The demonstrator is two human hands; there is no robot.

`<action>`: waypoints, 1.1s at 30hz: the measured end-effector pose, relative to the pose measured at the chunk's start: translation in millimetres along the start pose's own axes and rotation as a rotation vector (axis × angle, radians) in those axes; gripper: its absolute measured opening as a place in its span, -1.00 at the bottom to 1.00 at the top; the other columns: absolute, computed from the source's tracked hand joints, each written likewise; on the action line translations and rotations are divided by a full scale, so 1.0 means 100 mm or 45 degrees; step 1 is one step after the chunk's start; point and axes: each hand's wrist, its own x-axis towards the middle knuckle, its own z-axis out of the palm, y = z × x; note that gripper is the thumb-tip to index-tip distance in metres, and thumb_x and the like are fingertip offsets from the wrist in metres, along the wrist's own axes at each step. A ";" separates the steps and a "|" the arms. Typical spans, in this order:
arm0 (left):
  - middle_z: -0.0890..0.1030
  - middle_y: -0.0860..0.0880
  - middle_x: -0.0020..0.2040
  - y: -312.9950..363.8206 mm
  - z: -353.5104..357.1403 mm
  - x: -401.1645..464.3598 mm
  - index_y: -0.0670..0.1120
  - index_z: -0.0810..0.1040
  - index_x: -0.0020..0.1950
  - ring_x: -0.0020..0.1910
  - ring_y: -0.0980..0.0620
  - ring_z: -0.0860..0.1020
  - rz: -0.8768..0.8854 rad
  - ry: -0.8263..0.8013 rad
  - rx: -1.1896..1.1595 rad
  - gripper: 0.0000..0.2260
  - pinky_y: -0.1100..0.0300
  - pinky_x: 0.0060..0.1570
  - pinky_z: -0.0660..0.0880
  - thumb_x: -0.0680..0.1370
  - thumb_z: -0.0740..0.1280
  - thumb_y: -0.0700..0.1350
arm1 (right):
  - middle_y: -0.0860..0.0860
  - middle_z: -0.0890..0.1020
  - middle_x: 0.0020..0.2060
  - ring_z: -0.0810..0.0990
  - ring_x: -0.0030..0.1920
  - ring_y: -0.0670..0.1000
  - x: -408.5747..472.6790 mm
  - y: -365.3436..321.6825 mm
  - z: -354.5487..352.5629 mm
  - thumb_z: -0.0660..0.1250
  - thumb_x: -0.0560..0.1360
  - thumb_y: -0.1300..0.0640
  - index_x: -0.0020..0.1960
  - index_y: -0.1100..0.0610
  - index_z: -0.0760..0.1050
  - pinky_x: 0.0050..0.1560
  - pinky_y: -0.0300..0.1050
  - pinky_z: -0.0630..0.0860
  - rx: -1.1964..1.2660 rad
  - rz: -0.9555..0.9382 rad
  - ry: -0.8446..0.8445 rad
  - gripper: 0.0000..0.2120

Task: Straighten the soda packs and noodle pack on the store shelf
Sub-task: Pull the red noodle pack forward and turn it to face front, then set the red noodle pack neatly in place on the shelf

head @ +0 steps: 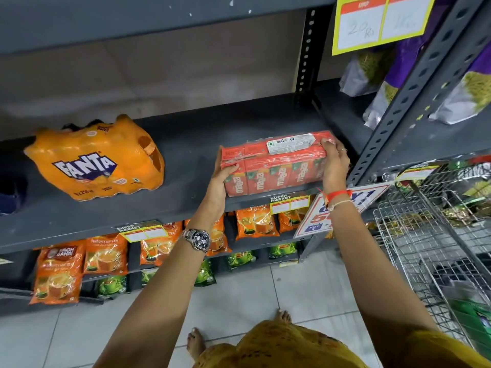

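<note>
Maaza carton pack (pixel 276 166) sits at the front edge of the grey shelf (pixel 186 160), at its right end. You clamp it from both ends: left hand (pixel 221 179) pressed on the left end, thumb on top; right hand (pixel 334 163) wrapped over the right end. Fanta pack (pixel 98 160) lies well left of the Maaza pack, tilted. Wire basket (pixel 435 229) stands right of it.

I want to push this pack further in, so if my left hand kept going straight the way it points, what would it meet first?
Probably nothing soon: the left hand grips the red shrink-wrapped Maaza carton pack, and beyond it the dark grey metal shelf looks bare up to the beige back wall, though depth is unclear.
</note>
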 end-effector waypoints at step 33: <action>0.62 -0.10 0.17 1.32 -3.15 -0.17 -0.01 0.49 0.30 -0.03 -0.03 0.67 -0.009 0.501 -0.173 -0.39 -0.03 -0.01 0.62 0.48 0.08 0.37 | 0.12 0.61 0.19 0.67 0.09 0.02 -1.62 0.57 3.17 0.03 0.53 -0.30 0.26 -0.09 0.47 0.00 -0.02 0.64 -0.188 0.255 -0.737 -0.53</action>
